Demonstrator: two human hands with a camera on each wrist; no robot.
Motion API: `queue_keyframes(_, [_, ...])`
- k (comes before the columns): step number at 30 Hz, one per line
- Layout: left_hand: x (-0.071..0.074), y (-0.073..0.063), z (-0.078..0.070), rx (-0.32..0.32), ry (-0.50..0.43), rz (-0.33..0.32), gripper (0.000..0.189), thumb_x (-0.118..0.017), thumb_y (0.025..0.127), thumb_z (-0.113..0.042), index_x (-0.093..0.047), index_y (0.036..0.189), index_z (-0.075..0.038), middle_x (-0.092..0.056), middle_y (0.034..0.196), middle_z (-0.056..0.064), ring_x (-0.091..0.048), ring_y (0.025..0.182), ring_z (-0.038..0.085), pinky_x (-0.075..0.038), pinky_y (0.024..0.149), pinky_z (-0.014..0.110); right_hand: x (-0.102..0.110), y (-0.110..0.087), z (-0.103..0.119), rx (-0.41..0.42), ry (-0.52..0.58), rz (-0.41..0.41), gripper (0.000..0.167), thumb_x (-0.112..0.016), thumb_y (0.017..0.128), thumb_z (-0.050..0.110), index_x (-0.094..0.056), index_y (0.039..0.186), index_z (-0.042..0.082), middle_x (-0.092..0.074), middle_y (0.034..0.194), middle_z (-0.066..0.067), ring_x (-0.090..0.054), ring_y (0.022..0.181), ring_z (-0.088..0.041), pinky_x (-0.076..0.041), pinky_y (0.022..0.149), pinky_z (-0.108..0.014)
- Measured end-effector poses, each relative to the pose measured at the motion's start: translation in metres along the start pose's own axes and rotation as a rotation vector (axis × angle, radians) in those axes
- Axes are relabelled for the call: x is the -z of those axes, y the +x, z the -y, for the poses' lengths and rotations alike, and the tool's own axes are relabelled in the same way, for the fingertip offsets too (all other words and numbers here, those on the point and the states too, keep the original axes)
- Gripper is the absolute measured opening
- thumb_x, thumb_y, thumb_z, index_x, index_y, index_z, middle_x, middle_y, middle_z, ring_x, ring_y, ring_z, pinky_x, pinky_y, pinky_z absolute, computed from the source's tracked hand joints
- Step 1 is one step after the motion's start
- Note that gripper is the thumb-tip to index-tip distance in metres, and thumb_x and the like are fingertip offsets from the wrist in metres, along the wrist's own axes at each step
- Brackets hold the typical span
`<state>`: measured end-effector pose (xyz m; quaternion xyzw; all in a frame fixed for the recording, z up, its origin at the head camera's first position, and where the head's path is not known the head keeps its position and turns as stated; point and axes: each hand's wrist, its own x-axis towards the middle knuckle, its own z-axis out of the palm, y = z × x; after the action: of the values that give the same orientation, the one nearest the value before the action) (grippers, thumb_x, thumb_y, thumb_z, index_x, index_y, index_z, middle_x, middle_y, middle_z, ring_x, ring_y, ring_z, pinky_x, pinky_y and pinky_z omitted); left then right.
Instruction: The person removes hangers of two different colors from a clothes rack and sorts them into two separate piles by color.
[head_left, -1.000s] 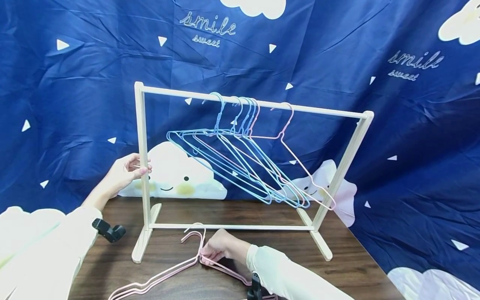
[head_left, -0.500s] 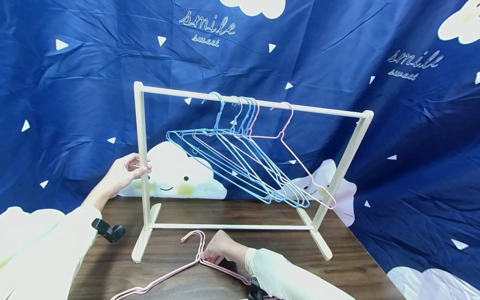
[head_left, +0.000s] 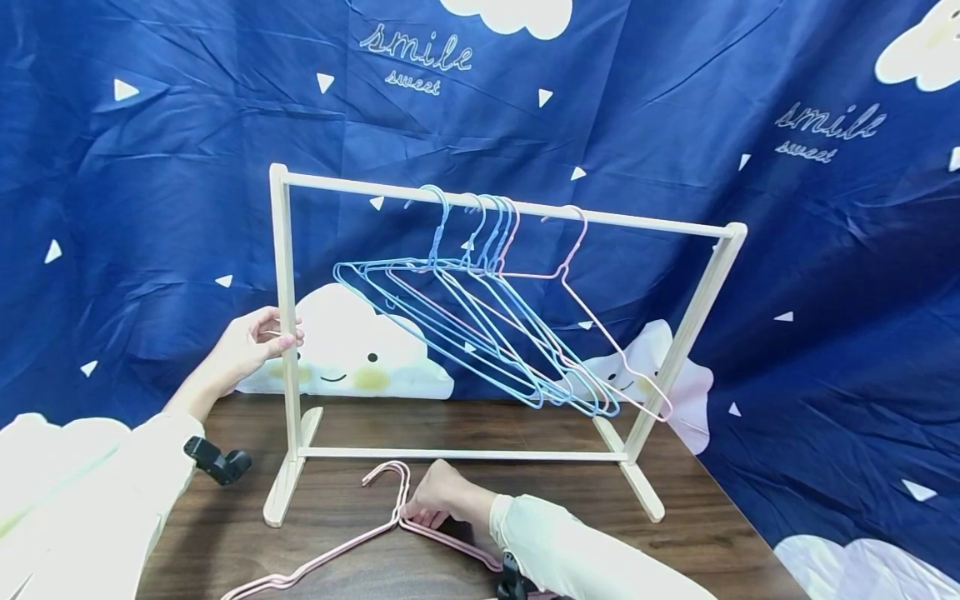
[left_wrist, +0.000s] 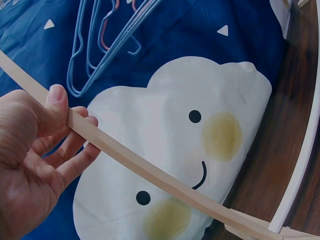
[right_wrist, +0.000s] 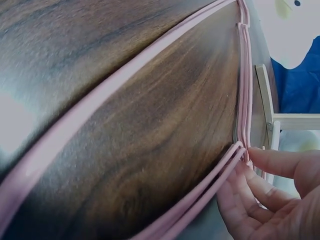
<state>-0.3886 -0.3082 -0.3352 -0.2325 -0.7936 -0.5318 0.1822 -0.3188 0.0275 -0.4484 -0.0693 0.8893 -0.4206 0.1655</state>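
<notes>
My left hand (head_left: 255,342) grips the left upright of a small pale wooden clothes rack (head_left: 285,250). In the left wrist view, the thumb and fingers of the left hand (left_wrist: 50,135) lie on either side of that wooden post (left_wrist: 150,165). Low in front of the rack, my right hand (head_left: 442,500) pinches pink clothes hangers (head_left: 337,550) just below their hooks. These hangers lie one on another on the table, hooks lined up and pointing left. The right wrist view has the thumb and fingertips of the right hand (right_wrist: 270,190) at the hangers' neck (right_wrist: 244,100).
Several blue hangers (head_left: 438,233) and pink hangers (head_left: 573,242) hang from the rack's top rail (head_left: 645,221). A low crossbar (head_left: 465,454) joins the rack's feet on the dark wooden table (head_left: 712,533). A blue cloth (head_left: 810,250) with clouds hangs behind.
The top pink hanger, whose hook stood apart above the other, has come down onto it, so the hooks now line up. My left hand and the rack have stayed put.
</notes>
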Motion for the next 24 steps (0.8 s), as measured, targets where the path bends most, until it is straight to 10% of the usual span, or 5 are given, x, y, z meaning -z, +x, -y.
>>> queue_keyframes(6, [0.000, -0.001, -0.004, 0.015, 0.015, 0.002, 0.036, -0.064, 0.099, -0.004, -0.052, 0.128, 0.014, -0.070, 0.094, -0.028, -0.069, 0.089, -0.008, -0.053, 0.079, 0.009, 0.014, -0.011, 0.013, 0.101, -0.121, -0.026, 0.020, -0.086, 0.077, 0.005, -0.073, 0.064, -0.003, -0.071, 0.062, -0.021, -0.073, 0.057, -0.033, -0.060, 0.053, -0.040])
queue_keyframes(12, [-0.001, -0.001, -0.006, 0.031, 0.037, -0.005, 0.034, -0.065, 0.099, -0.009, -0.056, 0.126, 0.010, -0.074, 0.097, -0.019, -0.069, 0.088, -0.007, -0.053, 0.079, 0.011, 0.049, -0.035, 0.053, 0.233, -0.205, 0.022, 0.018, -0.083, 0.082, 0.009, -0.074, 0.066, 0.006, -0.072, 0.061, -0.013, -0.061, 0.046, -0.012, -0.047, 0.044, -0.020])
queue_keyframes(19, [-0.001, 0.000, -0.006, 0.031, 0.034, -0.004, 0.034, -0.065, 0.099, -0.008, -0.054, 0.126, 0.011, -0.074, 0.097, -0.018, -0.070, 0.088, -0.007, -0.053, 0.078, 0.011, 0.119, -0.075, 0.121, 0.513, -0.348, 0.113, 0.014, -0.076, 0.091, 0.019, -0.080, 0.086, 0.007, -0.074, 0.069, -0.006, -0.062, 0.057, -0.003, -0.046, 0.055, -0.017])
queue_keyframes(24, [-0.001, -0.001, -0.006, 0.022, 0.013, -0.006, 0.035, -0.063, 0.099, -0.004, -0.052, 0.127, 0.014, -0.073, 0.095, -0.021, -0.070, 0.088, -0.006, -0.054, 0.077, 0.012, 0.180, -0.108, 0.161, 0.660, -0.409, 0.010, 0.014, -0.074, 0.093, 0.019, -0.080, 0.092, 0.007, -0.072, 0.071, -0.001, -0.064, 0.065, -0.006, -0.050, 0.063, -0.021])
